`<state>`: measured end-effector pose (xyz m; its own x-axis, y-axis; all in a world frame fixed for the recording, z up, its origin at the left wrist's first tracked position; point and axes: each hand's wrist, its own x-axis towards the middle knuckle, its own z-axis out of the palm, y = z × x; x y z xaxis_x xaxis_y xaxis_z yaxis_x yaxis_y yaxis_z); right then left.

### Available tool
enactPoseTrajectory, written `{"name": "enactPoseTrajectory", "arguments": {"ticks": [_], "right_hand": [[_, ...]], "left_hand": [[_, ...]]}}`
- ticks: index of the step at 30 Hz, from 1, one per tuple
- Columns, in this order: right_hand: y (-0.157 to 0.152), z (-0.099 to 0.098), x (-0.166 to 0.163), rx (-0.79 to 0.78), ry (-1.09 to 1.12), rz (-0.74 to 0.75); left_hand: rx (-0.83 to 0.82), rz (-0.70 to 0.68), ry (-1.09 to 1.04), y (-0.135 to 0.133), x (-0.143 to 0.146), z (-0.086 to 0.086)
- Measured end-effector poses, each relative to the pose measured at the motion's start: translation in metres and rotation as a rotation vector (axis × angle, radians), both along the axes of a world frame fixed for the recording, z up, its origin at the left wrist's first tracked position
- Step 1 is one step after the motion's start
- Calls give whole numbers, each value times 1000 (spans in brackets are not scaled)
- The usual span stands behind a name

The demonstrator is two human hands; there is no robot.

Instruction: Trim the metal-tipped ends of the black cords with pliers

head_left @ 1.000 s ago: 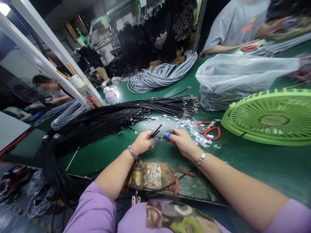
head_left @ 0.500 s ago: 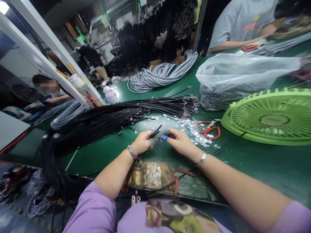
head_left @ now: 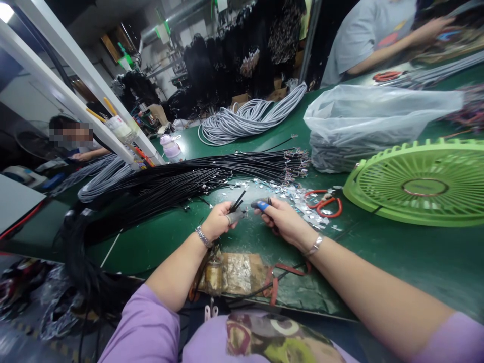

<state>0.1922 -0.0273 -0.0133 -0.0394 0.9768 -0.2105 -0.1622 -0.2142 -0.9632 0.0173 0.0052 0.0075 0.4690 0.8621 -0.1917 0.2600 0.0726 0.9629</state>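
Hands have pulled apart since half a second back. They were tip to tip then, and now there's a clear gap between them over the green desk [head_left: 378, 262].

Left hand [head_left: 218, 221] is clenched around a few black wires [head_left: 237, 200], so that's where they are: up off the desk near the front middle, cut ends poking up and to the right out of the fist. A grey wrap [head_left: 235, 217] covers one fingertip.

Right hand [head_left: 284, 220] has its fingers pinched together, with blue tape [head_left: 263, 205] on one tip. There's something dark right by the tape, but it's too blurry for me to tell if it's being held or is just another finger cover.

The big black bundle [head_left: 181, 179] runs across the desk just beyond the left hand and trails off the left edge. Foil scraps [head_left: 298, 197] are scattered just past the right hand, and red snips [head_left: 325, 202] lie among them. A green fan grille [head_left: 419, 184] lies flat to the right, with a plastic bag [head_left: 378, 113] behind it and a grey coil [head_left: 249, 117] farther back. A co-worker [head_left: 359, 40] in a grey shirt is at the far side, one arm stretched out to the right.
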Motion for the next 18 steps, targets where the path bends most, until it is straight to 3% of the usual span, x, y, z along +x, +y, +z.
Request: {"name": "enactPoseTrajectory", "arguments": {"ticks": [9,15,18], "right_hand": [[-6,-1,-6,35,-11,97],[-1,-9,-6,244,-93,73],[0,-8,-5,269,-108,82]], "left_hand": [[-14,-38,5,0,0,-2],[-19,-35,10,0,0,-2],[-26,-23,10,0,0,0]]}}
